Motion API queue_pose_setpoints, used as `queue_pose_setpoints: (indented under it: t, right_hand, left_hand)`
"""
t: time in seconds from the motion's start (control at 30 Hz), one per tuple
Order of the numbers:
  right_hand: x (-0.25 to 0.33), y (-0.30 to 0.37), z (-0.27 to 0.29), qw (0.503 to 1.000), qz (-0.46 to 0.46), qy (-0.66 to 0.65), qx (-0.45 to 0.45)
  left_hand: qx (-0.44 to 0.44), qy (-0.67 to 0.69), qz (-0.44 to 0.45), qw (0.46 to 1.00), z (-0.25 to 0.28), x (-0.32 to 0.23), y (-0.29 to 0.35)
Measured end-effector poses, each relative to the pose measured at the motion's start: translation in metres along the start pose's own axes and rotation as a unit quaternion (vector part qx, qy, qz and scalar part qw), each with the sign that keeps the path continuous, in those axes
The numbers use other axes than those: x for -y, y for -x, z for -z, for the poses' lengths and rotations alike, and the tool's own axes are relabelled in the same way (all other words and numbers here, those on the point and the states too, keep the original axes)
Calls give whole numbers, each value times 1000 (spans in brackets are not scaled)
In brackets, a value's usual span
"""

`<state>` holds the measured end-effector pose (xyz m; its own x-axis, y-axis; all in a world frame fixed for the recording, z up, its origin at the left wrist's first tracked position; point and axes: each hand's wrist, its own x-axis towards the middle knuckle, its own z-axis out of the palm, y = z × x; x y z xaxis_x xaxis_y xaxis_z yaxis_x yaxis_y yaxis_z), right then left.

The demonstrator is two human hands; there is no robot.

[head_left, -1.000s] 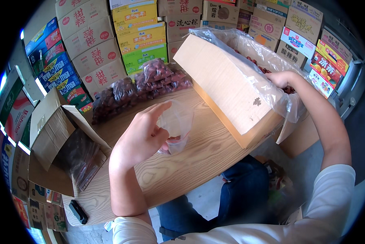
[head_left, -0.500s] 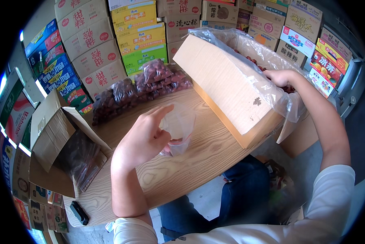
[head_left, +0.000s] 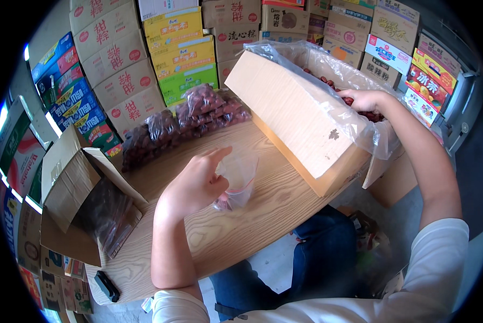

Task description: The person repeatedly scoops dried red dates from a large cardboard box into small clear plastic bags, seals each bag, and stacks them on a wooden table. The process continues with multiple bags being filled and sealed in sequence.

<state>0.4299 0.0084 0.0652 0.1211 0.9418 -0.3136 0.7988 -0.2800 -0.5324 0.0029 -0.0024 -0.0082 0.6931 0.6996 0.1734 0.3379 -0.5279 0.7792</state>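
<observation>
My left hand (head_left: 194,183) is over the table, its fingers at the mouth of a clear plastic bag (head_left: 242,175) and holding it upright. A little reddish content shows low in the bag, partly behind my hand. To the right, my right hand (head_left: 366,100) reaches over the edge of a large tilted carton (head_left: 300,116). Its curled fingers are among dark red dates (head_left: 327,83), with some fingertips hidden. A clear plastic liner (head_left: 378,141) drapes over the carton's rim.
Filled bags of dates (head_left: 201,107) are piled at the table's far side. An open cardboard box (head_left: 58,177) with plastic bags (head_left: 104,210) inside stands at the left. A black object (head_left: 107,286) lies near the table's front left corner. Stacked cartons (head_left: 118,54) line the back.
My right hand has shifted slightly left in the carton, and a date now shows by its fingers. My left hand and the bag are slightly lower in view.
</observation>
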Motion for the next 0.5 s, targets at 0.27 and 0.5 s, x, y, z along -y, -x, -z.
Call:
queue_pose_setpoints:
  t: [0.27, 0.5]
  right_hand:
    - [-11, -11, 10, 976, -28, -215, 9]
    - [-22, -9, 25, 934, -28, -355, -21]
  left_hand:
    - [-15, -35, 16, 999, 1, 16, -9]
    - [-31, -37, 25, 999, -2, 24, -15]
